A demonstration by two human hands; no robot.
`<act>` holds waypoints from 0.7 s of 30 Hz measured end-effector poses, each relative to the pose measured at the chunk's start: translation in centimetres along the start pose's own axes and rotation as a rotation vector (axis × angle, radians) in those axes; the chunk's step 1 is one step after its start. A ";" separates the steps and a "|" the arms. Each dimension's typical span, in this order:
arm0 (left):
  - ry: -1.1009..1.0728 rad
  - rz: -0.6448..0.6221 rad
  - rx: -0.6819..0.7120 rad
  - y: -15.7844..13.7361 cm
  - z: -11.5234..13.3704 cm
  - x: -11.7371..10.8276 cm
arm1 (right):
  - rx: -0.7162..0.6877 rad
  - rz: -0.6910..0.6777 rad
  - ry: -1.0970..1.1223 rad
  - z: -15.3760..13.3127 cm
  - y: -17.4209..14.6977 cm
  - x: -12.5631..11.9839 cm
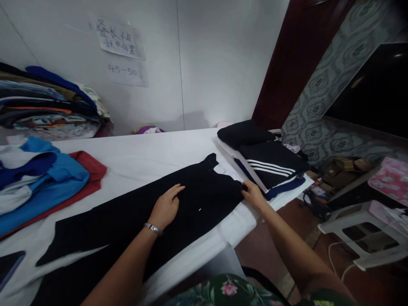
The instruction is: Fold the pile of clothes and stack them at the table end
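Observation:
A pair of black trousers (191,199) lies spread over the white-covered table (159,151), its waist end to the right and its two legs parting at the left. On the middle of the cloth rests my left hand (165,208), fingers spread, palm down, with a metal band at the wrist. My right hand (253,194) is closed on the near corner of the waist end, pinching the fabric. Just beyond that hand is a stack of folded clothes, with a black garment with white stripes (270,165) near its top.
To the left sits a loose heap of clothes, with a blue garment (60,178) and a red one (92,165). Folded clothes (47,104) are piled behind it. A dark flat object (11,265) lies at the near left. A white stool (366,229) stands on the floor right of the table.

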State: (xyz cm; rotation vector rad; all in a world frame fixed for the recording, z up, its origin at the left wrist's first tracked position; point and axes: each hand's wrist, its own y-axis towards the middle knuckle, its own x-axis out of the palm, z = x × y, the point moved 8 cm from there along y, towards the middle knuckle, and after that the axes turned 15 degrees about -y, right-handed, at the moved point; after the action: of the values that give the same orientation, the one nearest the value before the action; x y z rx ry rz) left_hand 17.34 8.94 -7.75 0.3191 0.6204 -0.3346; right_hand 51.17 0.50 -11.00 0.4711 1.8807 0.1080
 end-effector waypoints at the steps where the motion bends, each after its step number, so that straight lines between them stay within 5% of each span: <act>1: 0.021 0.024 0.056 -0.2 0.6 -0.1 | 0.022 -0.014 0.113 0.6 -0.5 -0.1; 3: 0.092 0.087 0.178 -0.7 2.1 -0.5 | 0.106 -0.006 0.308 2.3 -1.9 -0.4; 6: 0.205 0.151 0.356 -2.0 4.7 -0.6 | 0.195 0.052 0.310 4.0 -3.9 -1.1; 9: 0.257 0.036 0.448 -3.0 6.2 0.9 | 0.151 0.043 0.303 3.0 -4.6 -1.1; 13: 0.245 -0.114 0.347 -3.1 5.0 2.7 | 0.081 0.106 0.314 0.3 -3.6 -1.5; 21: 0.130 -0.097 0.248 -2.9 4.2 2.4 | -0.174 -0.066 0.019 -1.9 -3.4 0.4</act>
State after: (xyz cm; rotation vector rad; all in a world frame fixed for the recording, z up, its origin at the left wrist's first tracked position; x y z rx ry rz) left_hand 20.17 4.22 -6.59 0.5532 0.7250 -0.4884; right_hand 48.39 -2.21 -11.70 0.2900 1.8842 0.2306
